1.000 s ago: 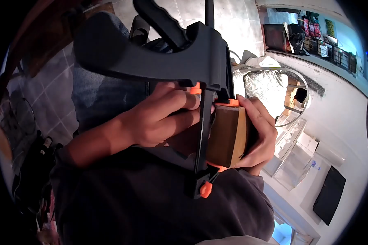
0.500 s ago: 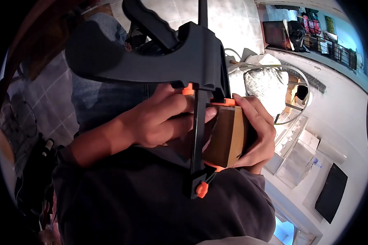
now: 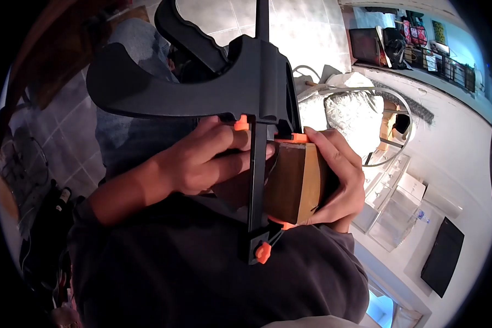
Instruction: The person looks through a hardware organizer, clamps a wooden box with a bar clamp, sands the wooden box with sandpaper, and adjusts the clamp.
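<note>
A black bar clamp (image 3: 202, 98) with orange pads stands across a brown block (image 3: 292, 180), its pads against the block's upper and lower ends. My right hand (image 3: 339, 175) wraps the block's right side, fingers near the upper orange pad and thumb by the lower one. From the left, my left hand (image 3: 208, 158) reaches behind the clamp's bar, its fingers bent and one fingertip at the block's left edge. What those fingers grip behind the bar is partly hidden. The clamp's handle points to the upper left.
Beyond the hands lies a silvery wrapped bundle (image 3: 355, 117) beside a pale round hoop. White drawers (image 3: 388, 186) and a flat black panel (image 3: 443, 257) are at the right. Tiled floor (image 3: 300, 27) shows at the top, with shelves of items upper right.
The clamp and block have shifted a little to the left, and the clamp's handle has swung slightly. Both hands stay on the same places.
</note>
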The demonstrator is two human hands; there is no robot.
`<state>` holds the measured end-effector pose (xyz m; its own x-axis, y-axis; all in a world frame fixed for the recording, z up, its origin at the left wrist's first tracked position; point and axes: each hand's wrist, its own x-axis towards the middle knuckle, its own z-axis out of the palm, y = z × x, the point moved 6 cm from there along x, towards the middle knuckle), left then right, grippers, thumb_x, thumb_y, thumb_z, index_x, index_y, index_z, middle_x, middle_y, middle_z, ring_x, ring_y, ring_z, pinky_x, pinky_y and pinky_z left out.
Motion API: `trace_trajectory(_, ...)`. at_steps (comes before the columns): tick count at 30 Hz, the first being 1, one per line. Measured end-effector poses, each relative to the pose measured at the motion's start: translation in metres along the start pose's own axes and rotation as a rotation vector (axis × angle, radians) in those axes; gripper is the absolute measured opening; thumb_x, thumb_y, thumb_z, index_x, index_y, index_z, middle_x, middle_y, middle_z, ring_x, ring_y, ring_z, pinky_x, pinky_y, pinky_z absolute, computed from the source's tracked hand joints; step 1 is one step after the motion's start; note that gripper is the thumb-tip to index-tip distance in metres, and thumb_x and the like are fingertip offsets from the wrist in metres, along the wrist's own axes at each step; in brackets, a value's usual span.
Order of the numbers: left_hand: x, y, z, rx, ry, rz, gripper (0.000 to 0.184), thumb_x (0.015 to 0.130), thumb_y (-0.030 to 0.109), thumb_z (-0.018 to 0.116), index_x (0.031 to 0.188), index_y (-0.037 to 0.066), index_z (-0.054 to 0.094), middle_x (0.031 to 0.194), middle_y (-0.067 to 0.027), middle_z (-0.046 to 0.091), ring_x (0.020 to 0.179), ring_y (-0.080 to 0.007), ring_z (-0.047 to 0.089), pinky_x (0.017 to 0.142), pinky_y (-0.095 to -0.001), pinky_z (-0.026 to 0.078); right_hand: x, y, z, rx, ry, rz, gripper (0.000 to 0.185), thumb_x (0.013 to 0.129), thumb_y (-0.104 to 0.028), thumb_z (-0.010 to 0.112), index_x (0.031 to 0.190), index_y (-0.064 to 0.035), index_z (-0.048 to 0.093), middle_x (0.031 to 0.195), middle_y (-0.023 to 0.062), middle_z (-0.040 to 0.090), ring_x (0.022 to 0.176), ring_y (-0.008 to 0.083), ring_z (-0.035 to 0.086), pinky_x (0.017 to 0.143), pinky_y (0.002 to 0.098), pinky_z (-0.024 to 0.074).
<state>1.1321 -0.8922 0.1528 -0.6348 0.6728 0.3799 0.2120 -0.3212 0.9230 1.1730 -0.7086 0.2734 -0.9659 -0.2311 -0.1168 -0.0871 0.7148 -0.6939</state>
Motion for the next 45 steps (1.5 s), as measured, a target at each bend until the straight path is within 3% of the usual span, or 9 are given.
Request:
trace_trajectory(4, 0.003, 0.001, 0.005, -0.060, -0.065, -0.152, 0.036, 0.095, 0.006, 0.075, 0.131, 0.001, 0.076, 0.121, -0.0098, 0.069, 0.105, -0.0271, 0.066, 0.090, -0.0373, 0.047, 0.003, -0.006, 0.004, -0.010, 0.059, -0.076, 0.117, 0.043, -0.048, 0.103, 0.138, 0.0100, 0.067, 0.110, 0.0180, 0.071, 0.096, 0.0293, 0.069, 0.086, 0.0390, 0.0535)
trace_trajectory(12, 0.004, 0.016, -0.010, -0.046, 0.128, 0.173, 0.036, 0.095, 0.002, 0.075, 0.131, 0.001, 0.074, 0.111, -0.0154, 0.073, 0.108, -0.0336, 0.067, 0.093, -0.0402, 0.049, 0.003, -0.003, 0.002, 0.003, -0.024, -0.018, 0.116, 0.043, -0.046, 0.103, 0.138, 0.0119, 0.066, 0.108, 0.0174, 0.070, 0.094, 0.0290, 0.068, 0.085, 0.0400, 0.0530)
trace_trajectory(15, 0.004, 0.001, 0.003, -0.336, -0.046, -0.413, 0.035, 0.095, 0.003, 0.076, 0.130, 0.000, 0.073, 0.116, -0.0160, 0.072, 0.109, -0.0338, 0.067, 0.095, -0.0427, 0.050, 0.003, -0.007, 0.002, 0.009, -0.015, -0.040, 0.116, 0.044, -0.045, 0.103, 0.139, 0.0115, 0.066, 0.108, 0.0163, 0.070, 0.093, 0.0291, 0.067, 0.084, 0.0405, 0.0528)
trace_trajectory(22, 0.000, 0.010, -0.002, -0.023, 0.095, 0.046, 0.032, 0.100, 0.011, 0.073, 0.131, 0.000, 0.074, 0.129, -0.0141, 0.069, 0.115, -0.0333, 0.065, 0.100, -0.0441, 0.047, 0.004, -0.006, 0.001, 0.025, -0.031, -0.039, 0.115, 0.046, -0.046, 0.102, 0.139, 0.0109, 0.066, 0.114, 0.0179, 0.071, 0.097, 0.0302, 0.068, 0.087, 0.0404, 0.0538)
trace_trajectory(25, -0.011, 0.022, -0.007, 0.364, 0.111, 0.272, 0.030, 0.104, 0.014, 0.070, 0.128, -0.004, 0.073, 0.123, -0.0140, 0.072, 0.108, -0.0299, 0.068, 0.090, -0.0457, 0.049, 0.003, -0.005, 0.005, 0.011, -0.014, 0.026, 0.115, 0.046, -0.047, 0.102, 0.139, 0.0102, 0.067, 0.110, 0.0168, 0.070, 0.094, 0.0305, 0.067, 0.085, 0.0411, 0.0538)
trace_trajectory(30, 0.010, 0.031, -0.003, 0.138, 0.325, 0.334, 0.035, 0.095, 0.006, 0.081, 0.129, -0.003, 0.074, 0.093, -0.0059, 0.058, 0.076, -0.0200, 0.062, 0.064, -0.0375, 0.050, 0.006, -0.006, 0.003, -0.005, -0.042, -0.053, 0.117, 0.044, -0.045, 0.103, 0.140, 0.0099, 0.066, 0.110, 0.0155, 0.070, 0.093, 0.0280, 0.067, 0.085, 0.0403, 0.0528)
trace_trajectory(31, 0.013, 0.028, -0.001, 0.044, 0.203, 0.140, 0.035, 0.095, 0.006, 0.081, 0.129, -0.001, 0.074, 0.097, -0.0070, 0.060, 0.080, -0.0209, 0.064, 0.068, -0.0369, 0.052, 0.006, -0.005, 0.003, 0.000, -0.031, -0.036, 0.117, 0.044, -0.045, 0.104, 0.140, 0.0102, 0.066, 0.109, 0.0156, 0.070, 0.093, 0.0279, 0.067, 0.085, 0.0401, 0.0527)
trace_trajectory(37, -0.008, 0.027, -0.012, 0.490, 0.185, 0.233, 0.039, 0.091, 0.012, 0.077, 0.130, 0.003, 0.077, 0.125, -0.0180, 0.067, 0.108, -0.0300, 0.071, 0.088, -0.0393, 0.056, 0.009, 0.000, 0.002, 0.007, -0.037, -0.041, 0.118, 0.045, -0.047, 0.104, 0.140, 0.0115, 0.065, 0.108, 0.0166, 0.071, 0.094, 0.0286, 0.068, 0.085, 0.0395, 0.0530)
trace_trajectory(45, 0.000, 0.030, 0.003, 0.408, 0.300, 0.242, 0.033, 0.091, 0.006, 0.082, 0.124, 0.001, 0.078, 0.115, -0.0112, 0.065, 0.101, -0.0268, 0.066, 0.085, -0.0392, 0.050, 0.010, -0.005, 0.002, 0.009, -0.059, -0.053, 0.117, 0.048, -0.048, 0.102, 0.141, 0.0111, 0.064, 0.111, 0.0183, 0.071, 0.096, 0.0302, 0.068, 0.085, 0.0406, 0.0538)
